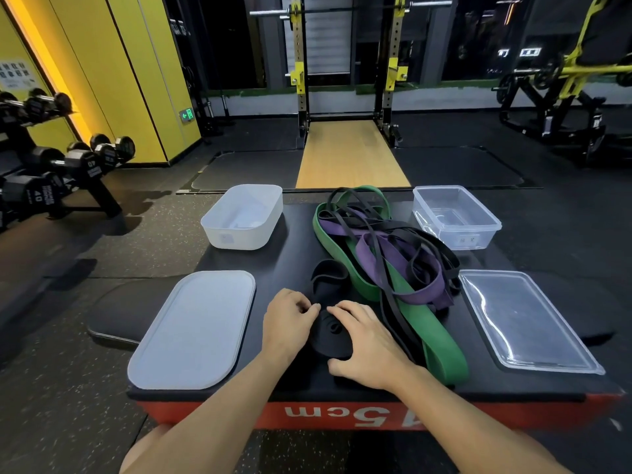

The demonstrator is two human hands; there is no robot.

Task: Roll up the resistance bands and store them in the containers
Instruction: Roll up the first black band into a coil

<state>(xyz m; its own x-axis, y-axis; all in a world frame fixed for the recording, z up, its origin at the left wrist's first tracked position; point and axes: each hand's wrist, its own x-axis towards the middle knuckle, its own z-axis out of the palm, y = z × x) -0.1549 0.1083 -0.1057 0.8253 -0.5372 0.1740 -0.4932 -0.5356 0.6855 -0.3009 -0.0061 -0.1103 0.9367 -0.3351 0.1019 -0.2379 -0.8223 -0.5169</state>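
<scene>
A wide black band [329, 336] lies partly coiled on the black box top [294, 254], its loose end [330, 275] curling away from me. My left hand [287, 323] pinches the coil's left edge. My right hand [366, 343] curls around its right side. Beside them sits a tangled heap: a green band [427, 323], a purple band [393, 254] and thin black bands [424, 237]. A white tub [219, 222] stands at the far left, a clear tub [492, 224] at the far right.
A frosted white lid [195, 330] lies near left, a clear lid [523, 319] near right. The box has a red front [513, 413]. A black padded bench [116, 313] adjoins the left side. A dumbbell rack [51, 172] stands far left, a squat rack [345, 80] ahead.
</scene>
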